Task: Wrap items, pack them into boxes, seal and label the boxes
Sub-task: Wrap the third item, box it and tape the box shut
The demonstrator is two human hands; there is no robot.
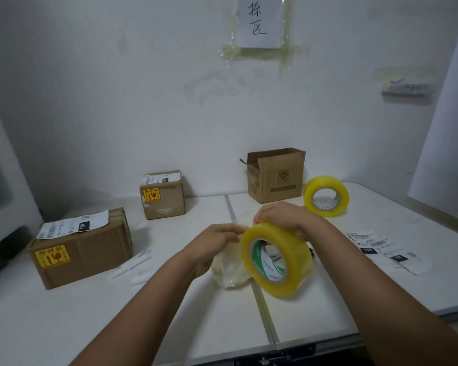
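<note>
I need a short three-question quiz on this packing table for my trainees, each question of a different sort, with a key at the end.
1. True or false: the open box at the back of the table already carries a shipping label.
2. How many sealed boxes bear a yellow sticker?
3. The right hand grips which thing? A) the tape roll standing by the open box B) the tape roll held above the plastic-wrapped item C) the loose labels

Key
1. False: it is open and shows no label.
2. Two: the large sealed box and the small sealed box.
3. B. The left hand meets the roll's top edge.
</note>
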